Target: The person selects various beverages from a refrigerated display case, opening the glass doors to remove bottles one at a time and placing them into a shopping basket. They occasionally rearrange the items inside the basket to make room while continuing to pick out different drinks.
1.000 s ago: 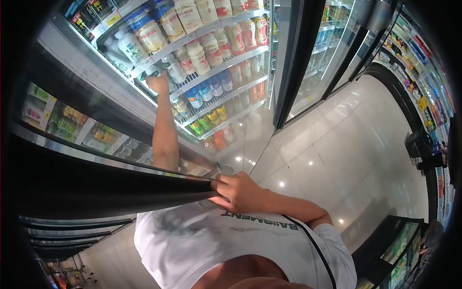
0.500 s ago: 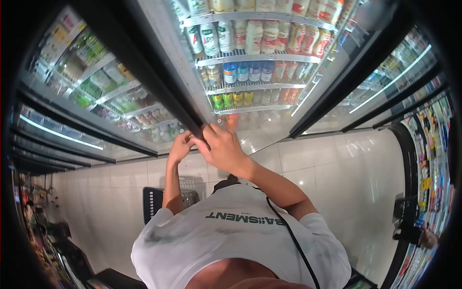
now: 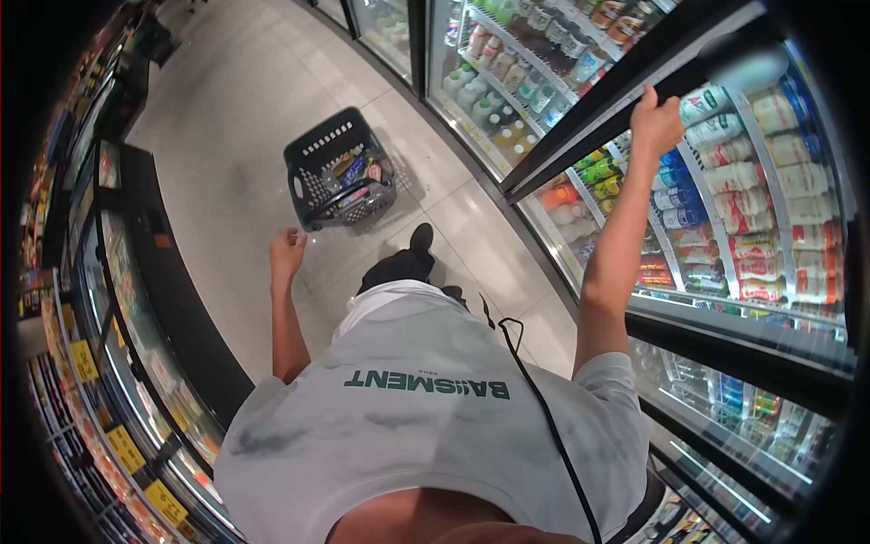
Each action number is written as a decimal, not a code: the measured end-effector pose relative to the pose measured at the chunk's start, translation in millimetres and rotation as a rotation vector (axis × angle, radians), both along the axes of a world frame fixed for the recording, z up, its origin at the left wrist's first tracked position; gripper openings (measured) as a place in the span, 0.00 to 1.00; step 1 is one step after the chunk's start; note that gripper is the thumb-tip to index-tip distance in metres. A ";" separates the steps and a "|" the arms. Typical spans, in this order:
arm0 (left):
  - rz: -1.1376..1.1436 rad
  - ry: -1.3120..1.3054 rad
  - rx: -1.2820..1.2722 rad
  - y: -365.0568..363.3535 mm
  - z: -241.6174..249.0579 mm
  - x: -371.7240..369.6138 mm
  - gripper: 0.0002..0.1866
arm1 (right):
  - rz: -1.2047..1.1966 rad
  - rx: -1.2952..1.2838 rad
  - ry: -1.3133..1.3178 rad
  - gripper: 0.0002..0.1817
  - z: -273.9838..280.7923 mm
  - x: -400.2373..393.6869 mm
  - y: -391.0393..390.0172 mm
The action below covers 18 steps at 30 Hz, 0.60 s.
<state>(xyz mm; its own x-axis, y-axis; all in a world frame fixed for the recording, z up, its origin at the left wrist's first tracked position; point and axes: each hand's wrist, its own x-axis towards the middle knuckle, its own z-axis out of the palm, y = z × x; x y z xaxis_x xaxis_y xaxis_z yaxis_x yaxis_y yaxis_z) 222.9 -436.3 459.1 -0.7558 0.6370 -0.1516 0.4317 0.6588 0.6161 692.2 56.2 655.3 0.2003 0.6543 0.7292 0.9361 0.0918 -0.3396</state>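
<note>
My right hand [image 3: 657, 122] is raised at the upper right, closed at the black-framed edge of a glass fridge door [image 3: 609, 127]. Bottled drinks [image 3: 680, 195] fill the shelves beside and behind that arm. Low on the left is my left hand [image 3: 288, 250], its fingers loosely curled and nothing visible in them. Just beyond it on the floor stands a dark shopping basket [image 3: 319, 145] with several packaged goods [image 3: 355, 170] inside. Hand and basket look apart.
Another fridge section [image 3: 517, 77] with bottles stands ahead. Along the left runs a chilled display case [image 3: 136, 317] with yellow price tags [image 3: 125, 448]. Light tiles [image 3: 227, 118] cover the floor. A black cable [image 3: 544, 417] hangs down my shirt.
My view has turned left, bringing the basket into full sight. Both hands were together at a fridge door's edge; now the left has dropped toward the basket and the right reaches out.
</note>
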 end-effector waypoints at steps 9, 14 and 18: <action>0.106 -0.008 0.066 -40.1 -62.9 -25.1 0.28 | 0.027 0.026 0.011 0.29 -11.8 2.0 1.6; -0.094 0.155 0.227 19.3 -85.5 -55.9 0.41 | -0.076 -0.206 -0.078 0.21 -28.5 -28.2 -49.1; -0.363 0.048 0.015 58.7 -89.5 -63.9 0.42 | 0.272 -0.612 0.032 0.21 -136.3 -128.5 -117.7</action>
